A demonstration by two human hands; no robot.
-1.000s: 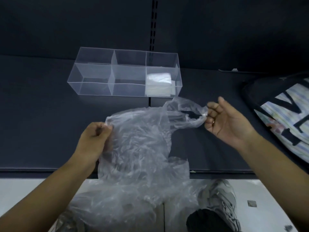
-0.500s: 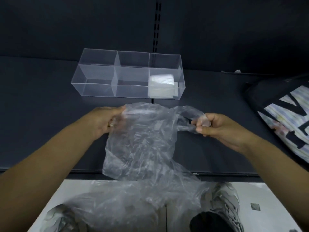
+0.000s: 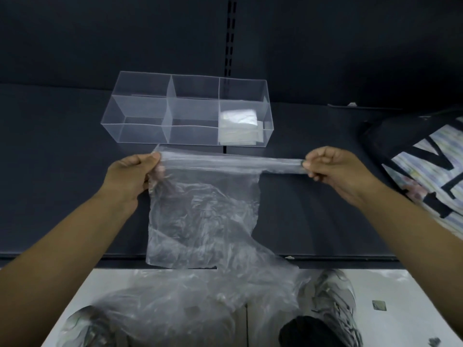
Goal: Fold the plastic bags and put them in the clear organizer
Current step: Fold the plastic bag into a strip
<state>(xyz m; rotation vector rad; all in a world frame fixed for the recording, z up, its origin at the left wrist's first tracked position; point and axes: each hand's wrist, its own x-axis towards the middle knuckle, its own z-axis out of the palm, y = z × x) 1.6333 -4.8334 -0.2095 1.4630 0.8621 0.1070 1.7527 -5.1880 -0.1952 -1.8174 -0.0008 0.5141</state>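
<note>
Compartments of the clear organizer (image 3: pixel 140 121) sit side by side on the dark shelf (image 3: pixel 62 151), divided by two upright partitions. The rightmost one holds a flat stack of folded bags (image 3: pixel 238 126), whitish and squared off. The middle and left ones show only their clear walls.

Just in front of the organizer, a plastic bag (image 3: pixel 203 211) is stretched out level, its top edge pulled into a narrow, taut band parallel to the organizer's front wall. The left hand (image 3: pixel 130 174) pinches that band below the organizer's left compartment, thumb and curled fingers closed on the film. The right hand (image 3: pixel 333 169) grips the other end, out past the organizer's right corner, fingers curled tight round the plastic. The rest of the bag hangs crumpled from the band, nearer the person than the organizer, and reaches the shelf's front lip.

Further from the organizer, on the pale floor (image 3: pixel 413 296), lies a heap of loose plastic bags (image 3: pixel 188 304) between two grey shoes (image 3: pixel 330 304). Well to the organizer's right, a black tote with striped lettering (image 3: pixel 431 161) rests on the shelf.
</note>
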